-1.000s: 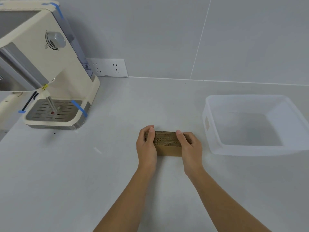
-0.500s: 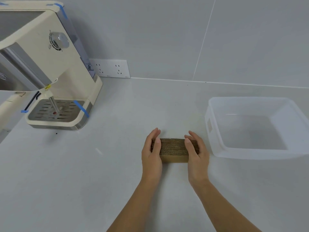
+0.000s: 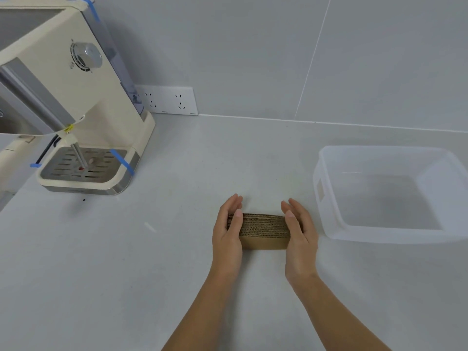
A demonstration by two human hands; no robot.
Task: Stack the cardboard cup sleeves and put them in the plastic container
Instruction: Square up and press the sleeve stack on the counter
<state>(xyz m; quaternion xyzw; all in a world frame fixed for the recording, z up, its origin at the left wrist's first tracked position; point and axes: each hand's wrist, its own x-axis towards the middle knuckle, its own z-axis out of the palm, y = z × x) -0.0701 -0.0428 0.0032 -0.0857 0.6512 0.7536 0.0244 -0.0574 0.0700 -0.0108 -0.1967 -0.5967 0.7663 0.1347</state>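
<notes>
One white counter (image 3: 126,274) carries one cream coffee machine (image 3: 76,110) at the back left and one clear plastic container (image 3: 329,211) at the right. Two hands work near the front — the left hand (image 3: 228,234) and right hand (image 3: 300,234), fingers straight and flat, press the ends of one stack of cardboard cup sleeves (image 3: 264,229) standing on the counter, just left of the container — its sleeves too fine to count.

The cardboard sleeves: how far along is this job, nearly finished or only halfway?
About halfway. Done: the cardboard cup sleeves sit in one neat stack on the counter. In hand: the left hand and right hand press flat against the stack's two ends. Left: the plastic container, to the right, is empty, so the stack must go in.
</notes>
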